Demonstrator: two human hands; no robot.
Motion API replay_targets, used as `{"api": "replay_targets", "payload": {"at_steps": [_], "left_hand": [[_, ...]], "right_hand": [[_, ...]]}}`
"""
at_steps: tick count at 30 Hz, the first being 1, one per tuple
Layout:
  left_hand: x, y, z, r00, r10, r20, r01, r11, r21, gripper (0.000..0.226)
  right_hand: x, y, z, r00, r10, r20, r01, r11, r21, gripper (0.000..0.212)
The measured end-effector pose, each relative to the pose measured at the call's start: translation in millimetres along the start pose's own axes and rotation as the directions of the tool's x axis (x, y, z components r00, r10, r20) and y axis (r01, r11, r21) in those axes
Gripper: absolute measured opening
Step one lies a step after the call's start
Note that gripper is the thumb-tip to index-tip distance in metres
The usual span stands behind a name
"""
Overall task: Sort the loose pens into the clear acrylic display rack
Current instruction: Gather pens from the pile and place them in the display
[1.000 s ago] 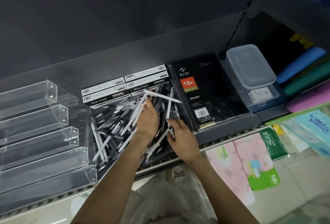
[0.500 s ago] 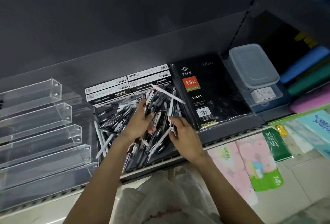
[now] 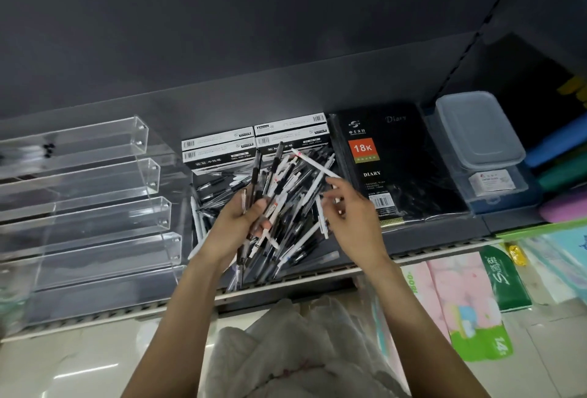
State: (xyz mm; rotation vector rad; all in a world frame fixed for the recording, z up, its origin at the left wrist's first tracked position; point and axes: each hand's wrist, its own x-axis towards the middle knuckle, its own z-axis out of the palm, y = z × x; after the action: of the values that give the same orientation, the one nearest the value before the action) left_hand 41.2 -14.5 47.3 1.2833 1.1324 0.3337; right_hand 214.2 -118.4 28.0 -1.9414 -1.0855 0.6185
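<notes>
A heap of loose black and white pens (image 3: 295,194) lies on the dark shelf between the rack and a diary. My left hand (image 3: 236,227) grips a bunch of pens (image 3: 270,188), lifted a little above the heap and pointing up and away. My right hand (image 3: 352,216) hovers just right of the bunch with fingers spread and relaxed, holding nothing. The clear acrylic display rack (image 3: 95,194) stands at the left with several stepped troughs; the top trough shows a few dark pen ends at its far left, the others look bare.
White and black pen boxes (image 3: 254,146) sit behind the heap. A black 18K diary (image 3: 390,169) lies to the right, then a lidded clear plastic box (image 3: 479,140). Tissue packs (image 3: 460,299) lie on the floor below the shelf edge (image 3: 286,286). A white plastic bag (image 3: 301,350) is beneath my arms.
My left hand has closed around a bunch of pens and raised it off the heap. My right hand has come off the pens and opened.
</notes>
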Motion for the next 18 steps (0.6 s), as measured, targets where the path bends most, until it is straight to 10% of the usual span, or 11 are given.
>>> {"api": "replay_targets", "payload": {"at_steps": [9,18], "left_hand": [[-19,7,14,0.979,0.106,0.176,-0.092,0.992,-0.089,0.035],[-29,13,17,0.96,0.154,0.235,-0.117,0.98,-0.162,0.031]], "right_hand": [[42,-41,-15,0.956,0.039,0.29,-0.157,0.905,0.396,0.078],[52,-44,-24,0.925,-0.002,0.381,-0.192,0.861,0.47,0.069]]}}
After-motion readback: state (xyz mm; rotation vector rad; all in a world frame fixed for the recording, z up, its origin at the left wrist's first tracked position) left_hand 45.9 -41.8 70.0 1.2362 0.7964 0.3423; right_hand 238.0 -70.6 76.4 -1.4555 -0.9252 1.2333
